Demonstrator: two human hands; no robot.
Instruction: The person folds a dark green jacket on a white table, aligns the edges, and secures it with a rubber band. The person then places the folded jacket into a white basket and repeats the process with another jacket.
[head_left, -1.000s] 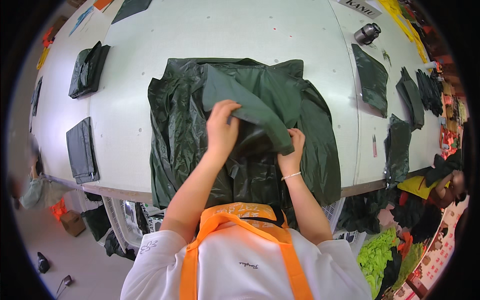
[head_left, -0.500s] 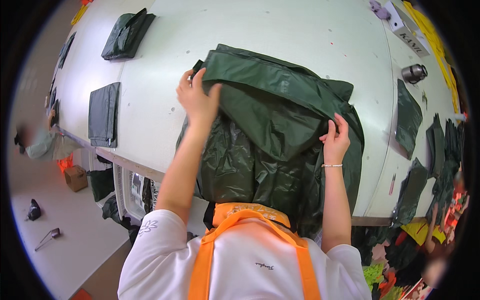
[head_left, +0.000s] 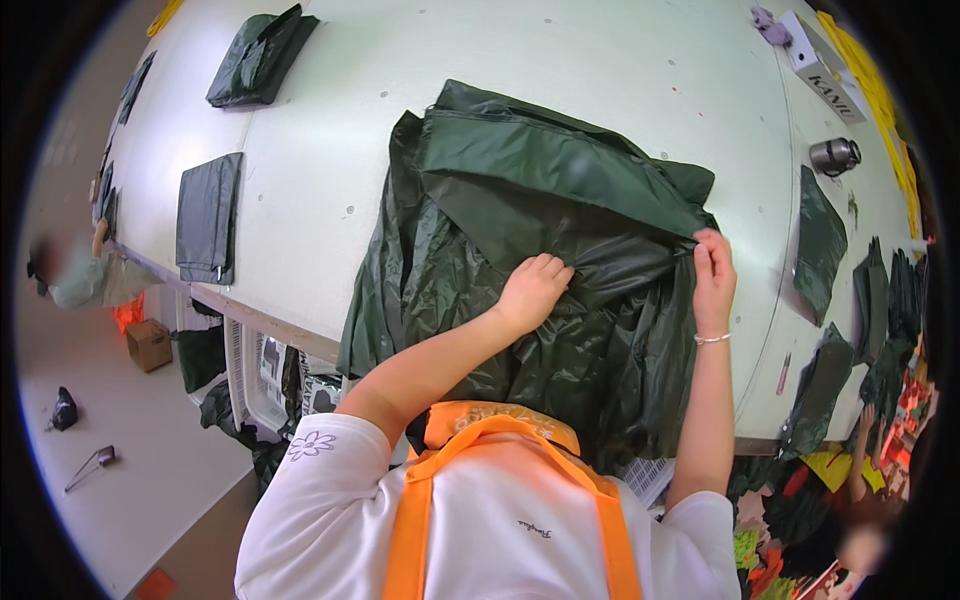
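Note:
A large piece of dark green, shiny waterproof fabric lies rumpled across the white table in front of me, with a folded flap along its far side. My left hand is on the middle of the fabric, its fingers curled and closed on the material, with creases running out toward the right. At the flap's right end, my right hand pinches the edge, fingers pressed together. The layers under the flap are hidden.
Folded dark green bundles and a flat folded piece lie on the table at left. On the right are a metal flask, a white box, a pen-like tool and more green pieces. People work at both sides.
My left hand has left the flap's far left corner and come down to the middle of the fabric. My right hand has shifted slightly right. The flap now lies lower and flatter.

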